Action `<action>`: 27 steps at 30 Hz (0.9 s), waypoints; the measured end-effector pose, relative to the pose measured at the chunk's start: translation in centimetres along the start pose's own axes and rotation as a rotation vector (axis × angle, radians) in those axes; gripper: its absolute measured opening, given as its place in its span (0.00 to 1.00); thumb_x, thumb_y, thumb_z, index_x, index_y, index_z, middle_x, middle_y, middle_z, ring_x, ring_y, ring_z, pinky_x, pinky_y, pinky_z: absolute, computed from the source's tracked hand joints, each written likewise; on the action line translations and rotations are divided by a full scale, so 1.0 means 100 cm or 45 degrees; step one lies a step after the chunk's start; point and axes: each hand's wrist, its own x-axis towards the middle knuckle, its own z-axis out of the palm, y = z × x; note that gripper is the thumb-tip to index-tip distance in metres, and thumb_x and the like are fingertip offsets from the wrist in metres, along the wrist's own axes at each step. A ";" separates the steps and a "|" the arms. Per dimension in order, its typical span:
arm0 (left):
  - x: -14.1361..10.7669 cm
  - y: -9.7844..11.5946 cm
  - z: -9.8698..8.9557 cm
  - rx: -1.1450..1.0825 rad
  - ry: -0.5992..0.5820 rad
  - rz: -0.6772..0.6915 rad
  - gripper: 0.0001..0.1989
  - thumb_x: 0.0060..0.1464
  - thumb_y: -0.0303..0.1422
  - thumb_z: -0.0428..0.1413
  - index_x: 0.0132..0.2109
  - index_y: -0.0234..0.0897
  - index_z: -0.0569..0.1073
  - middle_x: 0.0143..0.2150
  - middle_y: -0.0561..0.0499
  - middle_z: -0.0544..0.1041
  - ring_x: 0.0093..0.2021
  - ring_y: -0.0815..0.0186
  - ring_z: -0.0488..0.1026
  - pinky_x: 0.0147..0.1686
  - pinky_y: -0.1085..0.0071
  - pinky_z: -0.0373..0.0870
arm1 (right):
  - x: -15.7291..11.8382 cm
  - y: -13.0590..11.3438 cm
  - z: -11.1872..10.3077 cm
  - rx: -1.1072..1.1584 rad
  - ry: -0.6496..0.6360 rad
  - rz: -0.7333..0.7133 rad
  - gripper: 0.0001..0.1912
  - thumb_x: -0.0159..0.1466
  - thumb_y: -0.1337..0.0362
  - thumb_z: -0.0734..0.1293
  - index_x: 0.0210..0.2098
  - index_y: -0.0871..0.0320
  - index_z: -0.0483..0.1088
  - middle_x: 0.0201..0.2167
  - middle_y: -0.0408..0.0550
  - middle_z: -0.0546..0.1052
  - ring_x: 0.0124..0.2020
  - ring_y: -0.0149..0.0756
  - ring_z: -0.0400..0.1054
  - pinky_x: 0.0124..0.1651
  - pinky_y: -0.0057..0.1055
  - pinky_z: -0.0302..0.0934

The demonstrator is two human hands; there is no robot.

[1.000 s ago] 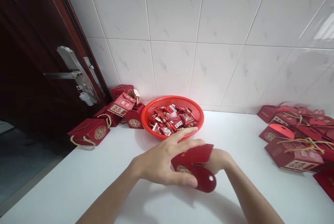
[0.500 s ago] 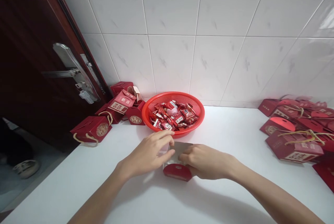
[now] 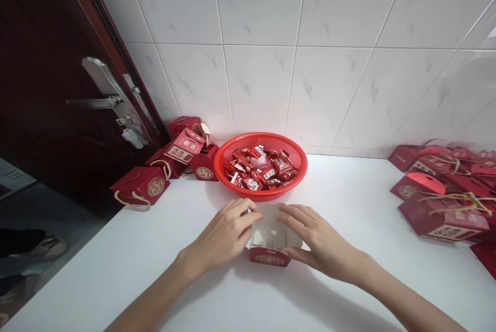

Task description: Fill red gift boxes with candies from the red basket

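A small red paper gift box (image 3: 270,258) stands with its top open on the white table in front of me, its pale inside showing. On its left side, my left hand (image 3: 228,228) has its fingers and thumb closed at the upper edge. My right hand (image 3: 315,236) grips the right side, fingertips at the back edge and thumb by the front corner. Just behind the box is a red plastic basket (image 3: 261,195) holding several wrapped sweets (image 3: 267,171). My hands partly cover the box's side flaps.
Several red gift boxes (image 3: 141,187) with cord handles stand at the left by the wall. More boxes (image 3: 444,216) are piled at the right. Beyond the white table's (image 3: 186,290) left edge are a dark door (image 3: 42,53) and a person's shoe (image 3: 50,247).
My right hand has come out of the box's inside and moved to its right side. The box front now stands more upright and its inside is more visible. The view has shifted slightly.
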 end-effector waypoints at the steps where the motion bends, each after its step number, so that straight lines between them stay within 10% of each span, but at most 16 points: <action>1: 0.001 0.003 0.000 -0.011 -0.046 -0.052 0.15 0.61 0.24 0.50 0.50 0.37 0.77 0.44 0.46 0.75 0.44 0.59 0.73 0.46 0.63 0.71 | -0.003 0.000 0.002 0.004 0.011 0.019 0.26 0.66 0.58 0.70 0.60 0.62 0.65 0.63 0.64 0.69 0.60 0.52 0.67 0.58 0.49 0.68; 10: 0.003 0.009 -0.007 -0.122 -0.324 -0.278 0.53 0.44 0.68 0.56 0.69 0.40 0.63 0.53 0.43 0.72 0.49 0.51 0.74 0.46 0.62 0.72 | -0.013 0.007 0.014 0.101 0.080 -0.011 0.33 0.72 0.54 0.61 0.72 0.58 0.50 0.72 0.60 0.54 0.73 0.48 0.49 0.69 0.50 0.57; 20: 0.005 0.014 -0.001 -0.076 -0.459 -0.456 0.67 0.33 0.61 0.67 0.74 0.40 0.49 0.60 0.38 0.67 0.54 0.43 0.72 0.48 0.57 0.72 | -0.043 0.015 0.043 0.295 -0.004 0.240 0.33 0.75 0.58 0.54 0.75 0.50 0.36 0.75 0.52 0.45 0.74 0.43 0.42 0.71 0.47 0.52; 27: 0.005 0.020 -0.008 -0.086 -0.442 -0.401 0.57 0.41 0.64 0.61 0.72 0.41 0.55 0.58 0.39 0.69 0.54 0.45 0.72 0.48 0.59 0.71 | -0.021 0.025 0.005 0.363 0.008 0.225 0.23 0.74 0.53 0.57 0.63 0.54 0.66 0.71 0.56 0.58 0.70 0.49 0.55 0.67 0.50 0.59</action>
